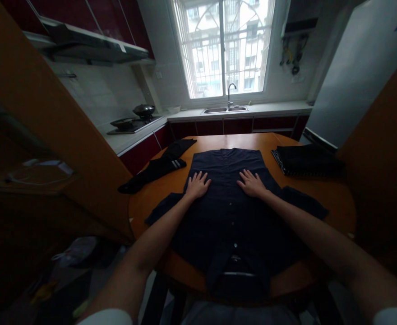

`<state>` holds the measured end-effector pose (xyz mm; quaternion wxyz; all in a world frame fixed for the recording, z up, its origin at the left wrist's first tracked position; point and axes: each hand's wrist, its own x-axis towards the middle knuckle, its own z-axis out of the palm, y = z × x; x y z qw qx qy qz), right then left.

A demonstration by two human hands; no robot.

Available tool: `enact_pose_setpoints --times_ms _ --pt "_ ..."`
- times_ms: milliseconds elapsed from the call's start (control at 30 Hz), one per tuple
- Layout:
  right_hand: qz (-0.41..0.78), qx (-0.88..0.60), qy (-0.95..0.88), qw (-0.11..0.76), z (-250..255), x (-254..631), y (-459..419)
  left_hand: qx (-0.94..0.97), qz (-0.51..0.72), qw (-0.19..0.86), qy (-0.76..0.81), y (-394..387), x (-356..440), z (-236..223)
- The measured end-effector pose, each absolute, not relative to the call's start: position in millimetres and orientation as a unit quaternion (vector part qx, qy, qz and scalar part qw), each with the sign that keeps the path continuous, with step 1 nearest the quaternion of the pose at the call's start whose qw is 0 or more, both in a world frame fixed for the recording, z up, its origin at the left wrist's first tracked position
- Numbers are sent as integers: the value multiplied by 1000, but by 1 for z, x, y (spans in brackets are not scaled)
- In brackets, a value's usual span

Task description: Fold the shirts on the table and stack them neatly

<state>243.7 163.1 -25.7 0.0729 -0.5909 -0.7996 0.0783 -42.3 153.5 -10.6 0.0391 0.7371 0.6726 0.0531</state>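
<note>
A dark navy button-up shirt (232, 198) lies spread face up on the round wooden table (212, 141). Its collar is at the near edge, its hem toward the window, and its sleeves stick out to both sides. On the left half of the shirt my left hand (197, 185) rests flat with fingers spread. My right hand (251, 183) lies flat on the right half, fingers apart. Both palms press on the cloth, and neither hand grips anything. A few buttons show down the shirt's middle.
Black clothing with white stripes (166, 164) lies at the table's left. A folded dark stack (308, 160) sits at the right. Beyond are a counter with a sink (225, 109), a stove with a pan (143, 110), and a fridge (350, 76). Wooden frames flank the table.
</note>
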Motion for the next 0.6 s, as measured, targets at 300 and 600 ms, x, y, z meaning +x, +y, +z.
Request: enact_pose_setpoints --times_ms 300,600 --pt "57 -658 -747 74 -30 295 192 698 54 26 714 181 -80 -13" --pt "28 -641 -761 95 -21 256 187 768 43 23 639 192 -30 -5"
